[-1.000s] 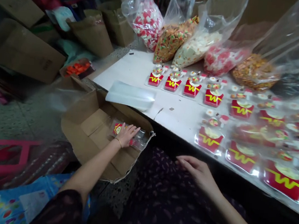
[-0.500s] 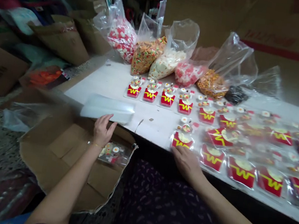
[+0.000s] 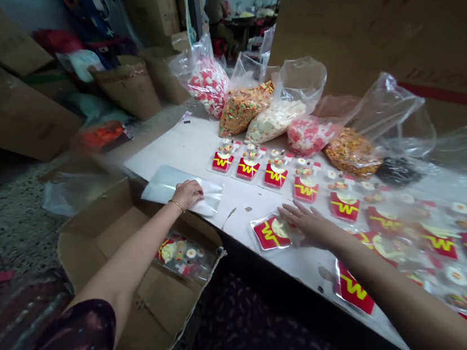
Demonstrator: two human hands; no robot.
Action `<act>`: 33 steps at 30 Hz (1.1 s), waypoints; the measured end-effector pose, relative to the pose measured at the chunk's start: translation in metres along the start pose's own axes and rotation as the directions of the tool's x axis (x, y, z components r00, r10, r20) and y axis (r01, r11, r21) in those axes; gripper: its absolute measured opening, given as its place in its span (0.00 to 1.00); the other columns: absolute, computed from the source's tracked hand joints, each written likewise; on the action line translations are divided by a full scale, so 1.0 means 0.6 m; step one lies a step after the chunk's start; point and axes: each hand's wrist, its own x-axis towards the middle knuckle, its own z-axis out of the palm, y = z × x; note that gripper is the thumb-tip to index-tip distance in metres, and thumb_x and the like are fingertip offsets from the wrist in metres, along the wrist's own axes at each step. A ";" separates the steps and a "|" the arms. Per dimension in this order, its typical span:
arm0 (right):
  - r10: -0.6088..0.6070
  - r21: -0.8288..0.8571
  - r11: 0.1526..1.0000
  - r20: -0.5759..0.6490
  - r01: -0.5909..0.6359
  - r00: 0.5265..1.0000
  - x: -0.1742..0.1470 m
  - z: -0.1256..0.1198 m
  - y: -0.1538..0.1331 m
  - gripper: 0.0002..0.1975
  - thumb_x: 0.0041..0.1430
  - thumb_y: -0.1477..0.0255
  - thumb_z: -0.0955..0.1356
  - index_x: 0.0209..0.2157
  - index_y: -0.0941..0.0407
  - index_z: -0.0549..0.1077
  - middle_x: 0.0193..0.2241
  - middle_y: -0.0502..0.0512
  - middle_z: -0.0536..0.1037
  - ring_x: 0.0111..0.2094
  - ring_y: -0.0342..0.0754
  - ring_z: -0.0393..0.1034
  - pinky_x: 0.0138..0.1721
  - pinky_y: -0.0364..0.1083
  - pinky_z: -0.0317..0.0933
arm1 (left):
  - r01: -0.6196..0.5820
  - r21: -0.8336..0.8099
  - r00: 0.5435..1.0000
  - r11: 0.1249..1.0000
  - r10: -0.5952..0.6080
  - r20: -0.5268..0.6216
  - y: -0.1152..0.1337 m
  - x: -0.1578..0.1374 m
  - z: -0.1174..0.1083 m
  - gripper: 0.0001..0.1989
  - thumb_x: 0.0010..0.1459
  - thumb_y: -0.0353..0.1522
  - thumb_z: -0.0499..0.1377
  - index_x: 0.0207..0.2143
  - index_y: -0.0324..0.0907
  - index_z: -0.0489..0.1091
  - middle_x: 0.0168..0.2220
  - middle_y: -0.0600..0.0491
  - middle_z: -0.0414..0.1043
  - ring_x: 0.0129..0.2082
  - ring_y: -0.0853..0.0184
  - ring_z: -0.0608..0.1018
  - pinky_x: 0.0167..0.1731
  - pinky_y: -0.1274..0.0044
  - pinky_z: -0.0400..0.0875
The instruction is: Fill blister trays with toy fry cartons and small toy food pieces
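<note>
My left hand [image 3: 188,195] rests on a stack of clear plastic bags [image 3: 162,183] at the table's left front edge. Its fingers are curled closed on the top bag's surface. Farther right, my right hand [image 3: 306,224] is stretched flat with its fingers apart, over the upper end of a small clear pack with a red fries-box piece marked with a yellow zigzag [image 3: 269,233]. That pack lies turned at the front edge, its upper part hidden under the hand. Similar packs [image 3: 276,175] lie in rows behind and to the right, some hidden by my right forearm.
A cardboard box [image 3: 118,280] below the left edge holds a filled pack [image 3: 185,255]. Clear bags of small coloured pieces [image 3: 246,105] line the back of the white table [image 3: 239,195]. A tall cardboard sheet [image 3: 361,37] stands behind. A person [image 3: 217,11] sits far off.
My left hand has moved onto the plastic bags and its fingers have curled. The front pack has turned askew, and my right hand has shifted over its upper end, fingers extended. The view has shifted.
</note>
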 end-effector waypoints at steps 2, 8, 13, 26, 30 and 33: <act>0.007 -0.026 1.000 0.004 -0.007 1.000 0.011 -0.001 -0.004 0.48 0.36 0.71 0.72 0.60 0.50 0.48 0.59 0.60 0.53 0.60 0.60 0.41 0.54 0.58 0.46 | -0.003 -0.003 1.000 1.000 0.003 -0.016 0.002 -0.001 -0.003 0.05 0.50 0.32 0.55 0.27 0.45 0.71 0.36 0.54 0.71 0.40 0.64 0.69 0.40 0.71 0.59; 0.164 0.108 0.982 -0.082 -0.155 0.983 0.004 -0.024 -0.023 0.46 0.39 0.60 0.70 0.59 0.61 0.52 0.51 0.69 0.60 0.51 0.61 0.57 0.50 0.54 0.52 | -0.139 -0.058 0.989 0.989 0.135 -0.067 0.059 -0.030 -0.009 0.06 0.53 0.31 0.53 0.28 0.43 0.70 0.35 0.52 0.70 0.39 0.66 0.69 0.41 0.73 0.60; 0.507 0.373 0.833 -0.219 -0.408 0.834 -0.034 -0.022 -0.057 0.43 0.45 0.50 0.63 0.59 0.57 0.51 0.46 0.64 0.63 0.46 0.58 0.62 0.44 0.50 0.58 | -0.378 -0.122 0.924 0.918 0.382 0.015 0.156 -0.067 0.037 0.06 0.53 0.29 0.53 0.28 0.42 0.70 0.33 0.52 0.69 0.37 0.65 0.68 0.39 0.73 0.60; 0.621 0.090 0.784 -0.142 -0.615 0.771 -0.097 -0.004 -0.145 0.43 0.46 0.49 0.62 0.59 0.60 0.51 0.47 0.67 0.64 0.45 0.61 0.59 0.41 0.53 0.54 | -0.262 -0.335 0.964 0.905 0.231 -0.128 0.226 -0.078 0.105 0.05 0.50 0.29 0.58 0.22 0.41 0.69 0.29 0.53 0.68 0.34 0.67 0.69 0.36 0.73 0.61; 0.647 0.079 0.762 -0.149 -0.643 0.748 -0.101 0.000 -0.145 0.42 0.46 0.49 0.63 0.58 0.59 0.53 0.46 0.67 0.64 0.45 0.61 0.59 0.41 0.53 0.53 | -0.286 -0.581 0.945 0.762 0.126 -0.301 0.206 -0.080 0.113 0.03 0.49 0.28 0.58 0.23 0.40 0.69 0.28 0.54 0.65 0.32 0.69 0.69 0.34 0.76 0.63; 0.604 0.062 0.795 -0.169 -0.603 0.779 -0.098 0.009 -0.148 0.42 0.46 0.50 0.64 0.58 0.59 0.53 0.46 0.67 0.64 0.45 0.60 0.58 0.41 0.53 0.53 | -0.283 -0.668 0.947 0.689 0.091 -0.308 0.200 -0.079 0.111 0.03 0.48 0.29 0.59 0.22 0.40 0.68 0.26 0.55 0.64 0.29 0.71 0.69 0.31 0.78 0.63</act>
